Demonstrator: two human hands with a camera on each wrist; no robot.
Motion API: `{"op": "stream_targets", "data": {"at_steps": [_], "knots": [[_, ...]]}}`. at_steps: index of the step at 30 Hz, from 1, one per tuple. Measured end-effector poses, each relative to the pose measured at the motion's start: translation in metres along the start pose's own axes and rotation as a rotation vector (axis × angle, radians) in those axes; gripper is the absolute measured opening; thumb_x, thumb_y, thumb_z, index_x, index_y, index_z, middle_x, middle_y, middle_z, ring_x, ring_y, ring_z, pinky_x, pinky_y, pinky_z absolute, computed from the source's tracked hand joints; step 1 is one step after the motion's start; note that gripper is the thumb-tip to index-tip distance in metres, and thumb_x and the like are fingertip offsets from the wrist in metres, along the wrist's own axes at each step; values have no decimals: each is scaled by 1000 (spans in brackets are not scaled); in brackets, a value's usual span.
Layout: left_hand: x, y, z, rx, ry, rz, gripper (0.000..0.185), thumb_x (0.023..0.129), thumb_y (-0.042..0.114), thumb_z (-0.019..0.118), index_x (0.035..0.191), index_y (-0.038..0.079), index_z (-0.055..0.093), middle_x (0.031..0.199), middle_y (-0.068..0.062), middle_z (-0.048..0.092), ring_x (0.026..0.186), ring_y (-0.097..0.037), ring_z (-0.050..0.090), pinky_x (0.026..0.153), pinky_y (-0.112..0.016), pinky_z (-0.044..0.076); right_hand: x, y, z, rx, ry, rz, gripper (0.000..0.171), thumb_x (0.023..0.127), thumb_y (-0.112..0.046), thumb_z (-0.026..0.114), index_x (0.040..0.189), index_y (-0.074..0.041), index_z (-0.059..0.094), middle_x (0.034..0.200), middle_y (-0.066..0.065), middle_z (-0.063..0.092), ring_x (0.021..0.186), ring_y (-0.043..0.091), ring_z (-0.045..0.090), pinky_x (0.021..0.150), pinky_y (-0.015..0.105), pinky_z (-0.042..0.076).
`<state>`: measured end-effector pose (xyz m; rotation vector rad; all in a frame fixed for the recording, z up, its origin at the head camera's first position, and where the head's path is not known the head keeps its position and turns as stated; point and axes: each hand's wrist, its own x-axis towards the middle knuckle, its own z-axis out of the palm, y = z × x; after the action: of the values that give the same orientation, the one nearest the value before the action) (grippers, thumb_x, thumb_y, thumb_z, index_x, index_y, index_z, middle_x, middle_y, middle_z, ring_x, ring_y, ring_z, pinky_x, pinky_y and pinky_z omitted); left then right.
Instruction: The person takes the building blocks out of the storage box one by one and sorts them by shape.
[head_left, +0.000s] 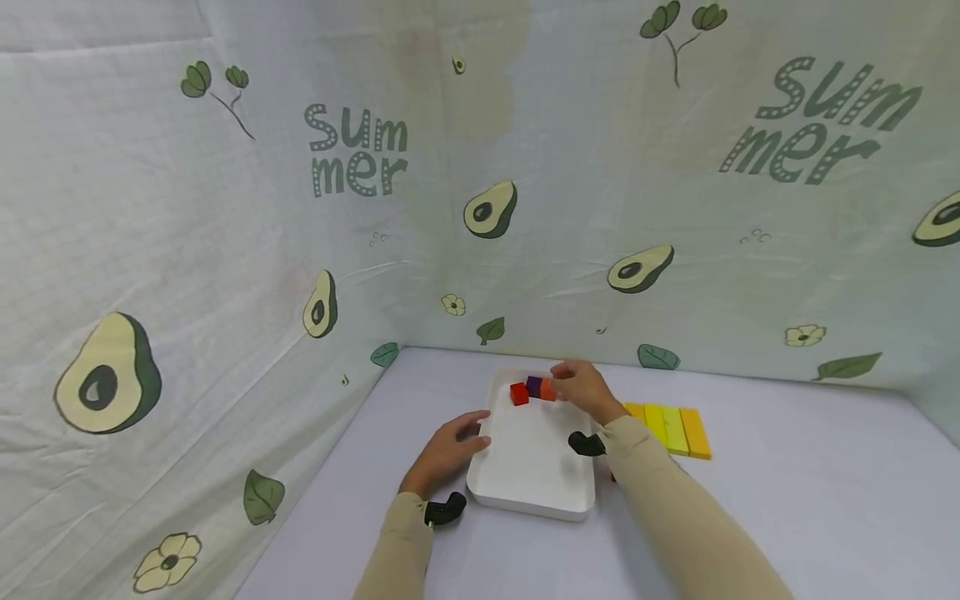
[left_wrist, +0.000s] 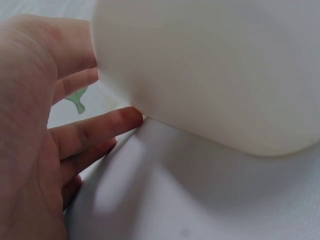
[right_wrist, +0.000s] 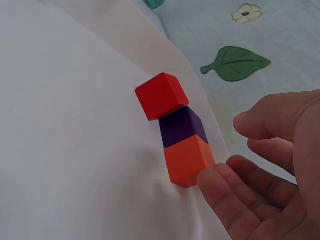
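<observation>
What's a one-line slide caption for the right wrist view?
Right hand fingertip touching the orange wooden cube, lined up with purple cube and red cube in the white plastic tray.

A pale grey-white table [head_left: 787,508] carries everything, closed in at the back and left by a cloth printed with avocados. A white tray [head_left: 525,492] sits directly on it, near the middle. Just to the right of the tray lies a row of flat yellow and orange blocks [head_left: 671,427], side by side and touching, fading from yellow nearest the tray to orange farthest from it. A left hand [head_left: 447,450] rests on the table against the tray's left rim.
</observation>
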<state>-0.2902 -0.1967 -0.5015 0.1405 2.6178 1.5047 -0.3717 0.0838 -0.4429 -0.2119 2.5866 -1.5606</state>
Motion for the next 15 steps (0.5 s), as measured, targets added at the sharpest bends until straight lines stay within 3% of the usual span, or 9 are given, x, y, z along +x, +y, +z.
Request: {"op": "stream_targets", "data": {"at_steps": [7, 15], "knots": [[-1, 2, 1, 2, 3, -7, 48, 91, 47, 70, 137, 42, 59, 139, -6, 57, 137, -34, 42, 109, -68, 29, 3, 4, 5, -44, -15, 50, 40, 98, -21, 63, 134, -4, 60, 121, 14, 64, 98, 29, 63, 94, 47, 53], [0, 1, 0, 10, 8, -16, 48, 90, 49, 70, 137, 45, 58, 139, -4, 57, 137, -33, 42, 109, -67, 30, 4, 8, 11, -98, -7, 33, 42, 95, -19, 65, 134, -4, 61, 128, 15, 61, 103, 30, 60, 95, 49, 51]]}}
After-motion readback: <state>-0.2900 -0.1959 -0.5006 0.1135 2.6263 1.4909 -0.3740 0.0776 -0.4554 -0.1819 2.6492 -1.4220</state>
